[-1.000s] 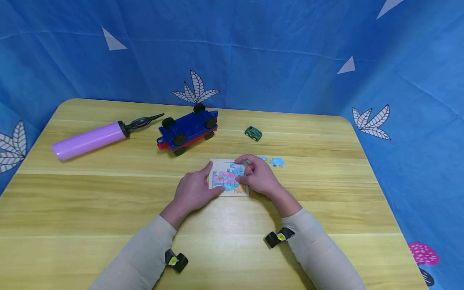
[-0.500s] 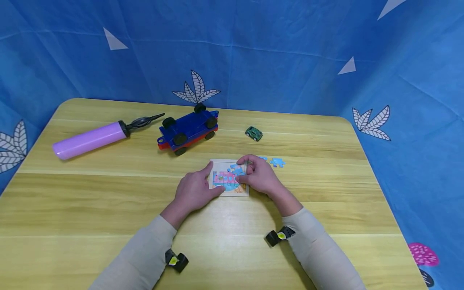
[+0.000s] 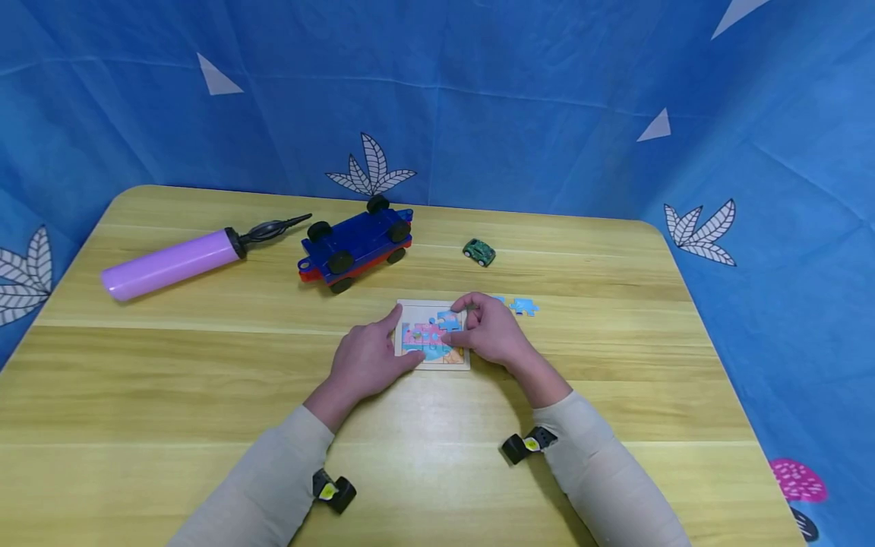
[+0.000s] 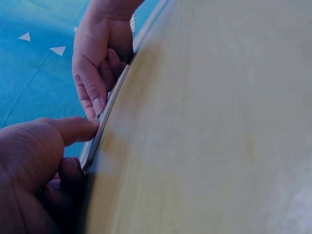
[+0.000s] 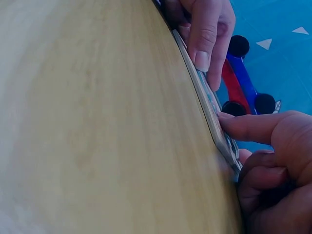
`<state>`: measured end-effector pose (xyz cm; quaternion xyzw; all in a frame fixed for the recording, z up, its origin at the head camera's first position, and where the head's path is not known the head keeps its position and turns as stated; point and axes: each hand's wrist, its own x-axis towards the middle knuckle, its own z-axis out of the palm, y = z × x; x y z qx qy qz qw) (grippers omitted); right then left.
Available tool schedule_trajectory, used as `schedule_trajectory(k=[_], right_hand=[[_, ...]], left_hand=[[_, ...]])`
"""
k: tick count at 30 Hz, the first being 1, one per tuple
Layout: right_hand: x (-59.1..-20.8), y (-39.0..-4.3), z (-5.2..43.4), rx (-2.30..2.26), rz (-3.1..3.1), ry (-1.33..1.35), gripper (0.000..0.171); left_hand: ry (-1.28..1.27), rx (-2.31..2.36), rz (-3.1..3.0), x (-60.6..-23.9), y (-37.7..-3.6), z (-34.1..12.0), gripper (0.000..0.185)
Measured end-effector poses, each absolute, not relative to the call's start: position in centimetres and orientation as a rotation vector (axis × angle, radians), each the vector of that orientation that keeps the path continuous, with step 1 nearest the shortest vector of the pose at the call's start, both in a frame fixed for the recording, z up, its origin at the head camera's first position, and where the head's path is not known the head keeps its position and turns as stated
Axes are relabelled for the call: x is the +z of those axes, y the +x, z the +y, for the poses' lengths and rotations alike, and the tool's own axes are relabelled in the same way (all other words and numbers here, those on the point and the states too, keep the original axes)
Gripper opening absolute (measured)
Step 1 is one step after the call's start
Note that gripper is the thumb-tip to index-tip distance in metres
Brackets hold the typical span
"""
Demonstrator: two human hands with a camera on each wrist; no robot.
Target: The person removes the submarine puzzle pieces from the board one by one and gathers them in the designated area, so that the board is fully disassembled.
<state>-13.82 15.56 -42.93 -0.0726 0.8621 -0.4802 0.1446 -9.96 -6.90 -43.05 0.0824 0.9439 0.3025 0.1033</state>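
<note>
A small puzzle board [image 3: 431, 351] with a pink and blue picture lies flat at the table's middle. My left hand [image 3: 403, 339] holds its left side, index finger along the far corner and thumb [image 4: 73, 129] on the near edge. My right hand [image 3: 459, 324] pinches a blue puzzle piece [image 3: 447, 319] over the board's upper right area. Seen edge-on in the wrist views, the board [image 5: 204, 97] is a thin slab with fingertips of both hands touching it. Loose blue pieces [image 3: 522, 306] lie just right of my right hand.
A blue and red wheeled toy chassis [image 3: 355, 243] stands behind the board, and a small green toy car [image 3: 478, 251] to its right. A purple hand pump [image 3: 174, 262] lies at the far left. Blue patterned cloth surrounds the wooden table [image 3: 205, 380].
My right hand has shifted the blue piece slightly on the board's upper right. The left hand and the board have stayed put.
</note>
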Motion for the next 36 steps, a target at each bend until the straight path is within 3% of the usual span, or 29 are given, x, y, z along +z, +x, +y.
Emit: schedule_trajectory(k=[17, 36], right_hand=[[-43.2, -12.5, 17.0, -1.45, 2.519, -0.233, 0.043], [-42.9, -10.7, 21.9, -1.582, 2.5, -0.112, 0.044]], left_hand=[[0.225, 0.904, 2.773, -43.0, -9.9, -6.9, 0.092], [0.216, 0.923, 2.77, -43.1, -9.9, -6.9, 0.092]])
